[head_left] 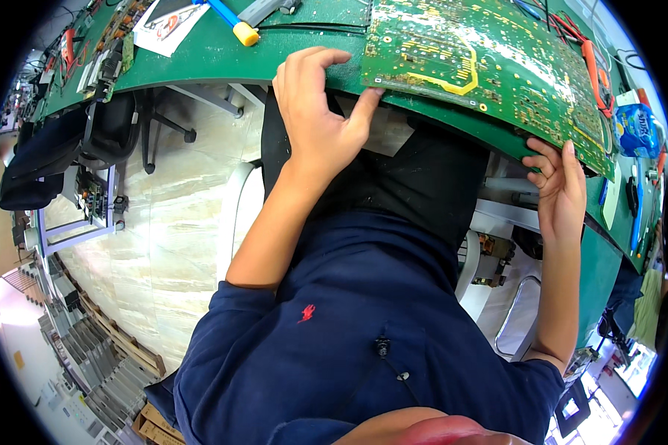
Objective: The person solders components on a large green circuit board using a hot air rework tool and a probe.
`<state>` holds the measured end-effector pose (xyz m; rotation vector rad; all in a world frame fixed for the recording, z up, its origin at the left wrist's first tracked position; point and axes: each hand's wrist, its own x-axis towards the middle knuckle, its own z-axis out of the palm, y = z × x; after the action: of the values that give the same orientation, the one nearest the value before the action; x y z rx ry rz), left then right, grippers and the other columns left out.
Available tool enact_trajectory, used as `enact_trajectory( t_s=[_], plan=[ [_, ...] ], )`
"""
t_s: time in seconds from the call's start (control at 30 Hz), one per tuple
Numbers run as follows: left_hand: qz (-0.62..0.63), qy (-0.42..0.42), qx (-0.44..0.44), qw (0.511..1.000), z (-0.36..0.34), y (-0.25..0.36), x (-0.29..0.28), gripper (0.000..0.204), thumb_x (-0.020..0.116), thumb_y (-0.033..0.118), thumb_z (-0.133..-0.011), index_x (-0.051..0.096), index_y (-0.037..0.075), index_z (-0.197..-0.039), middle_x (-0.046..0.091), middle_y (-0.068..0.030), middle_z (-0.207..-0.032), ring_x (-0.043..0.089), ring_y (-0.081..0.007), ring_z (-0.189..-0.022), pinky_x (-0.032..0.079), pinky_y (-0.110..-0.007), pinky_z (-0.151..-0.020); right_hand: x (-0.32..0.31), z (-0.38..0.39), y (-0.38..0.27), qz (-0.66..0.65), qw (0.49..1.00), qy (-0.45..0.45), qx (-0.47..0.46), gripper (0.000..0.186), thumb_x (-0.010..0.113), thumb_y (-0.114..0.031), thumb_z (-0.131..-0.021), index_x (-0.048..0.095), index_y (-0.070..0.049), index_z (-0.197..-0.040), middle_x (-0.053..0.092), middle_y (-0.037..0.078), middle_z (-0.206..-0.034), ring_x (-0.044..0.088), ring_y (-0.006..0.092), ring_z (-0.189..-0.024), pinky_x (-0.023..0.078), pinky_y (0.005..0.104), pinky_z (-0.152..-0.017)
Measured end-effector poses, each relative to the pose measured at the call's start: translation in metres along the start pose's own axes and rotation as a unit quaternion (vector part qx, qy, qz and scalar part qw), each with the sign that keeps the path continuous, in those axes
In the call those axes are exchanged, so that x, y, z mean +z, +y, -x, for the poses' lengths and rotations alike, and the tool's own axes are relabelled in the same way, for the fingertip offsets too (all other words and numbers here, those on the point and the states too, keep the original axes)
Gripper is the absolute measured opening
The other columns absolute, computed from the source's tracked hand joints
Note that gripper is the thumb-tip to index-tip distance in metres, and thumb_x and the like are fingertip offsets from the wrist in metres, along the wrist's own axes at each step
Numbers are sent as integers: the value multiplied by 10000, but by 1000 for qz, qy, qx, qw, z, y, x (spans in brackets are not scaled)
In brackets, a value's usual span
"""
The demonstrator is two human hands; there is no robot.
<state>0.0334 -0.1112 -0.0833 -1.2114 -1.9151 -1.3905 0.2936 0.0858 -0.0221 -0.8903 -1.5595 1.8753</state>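
Note:
A large green circuit board [453, 44] with gold traces lies on the green bench at its front edge, soldered side up. Beside its near left corner is my left hand [315, 111]. Its fingers are bent but apart from the thumb, and the thumb tip is at the board's corner. My right hand [560, 182] is at the board's near right edge. There the thumb rests against the edge and the curled fingers sit just below it, so the hand seems to grip the board; the exact contact is partly hidden.
A blue-and-yellow handled tool [237, 26] and a white paper sheet [169, 28] lie on the bench to the left. Red-handled pliers [595, 74], a blue packet [637, 130] and a blue screwdriver [637, 204] are at the right. A black chair [111, 130] stands left.

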Motion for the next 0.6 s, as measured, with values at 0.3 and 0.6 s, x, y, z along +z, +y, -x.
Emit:
enact_trajectory(
  t_s=[0.3, 0.6],
  plan=[
    [-27, -70, -56, 996, -12, 14, -5, 476, 826, 118, -633, 611, 58, -1053, 593, -89, -1100, 532, -267, -1059, 380, -369, -921, -4, 1, -1, -26, 999, 18, 30, 387, 383, -301, -1061, 549, 30, -1177, 681, 176, -1051, 663, 200, -839, 499, 277, -660],
    [-31, -103, -65, 992, -8, 11, 0, 424, 827, 118, -636, 651, 32, -1012, 564, -120, -1142, 515, -275, -1054, 382, -383, -939, -10, 1, -2, -44, 998, -19, 37, 431, 330, -290, -1071, 553, 61, -1184, 670, 216, -1045, 658, 233, -836, 504, 303, -663]
  ],
)
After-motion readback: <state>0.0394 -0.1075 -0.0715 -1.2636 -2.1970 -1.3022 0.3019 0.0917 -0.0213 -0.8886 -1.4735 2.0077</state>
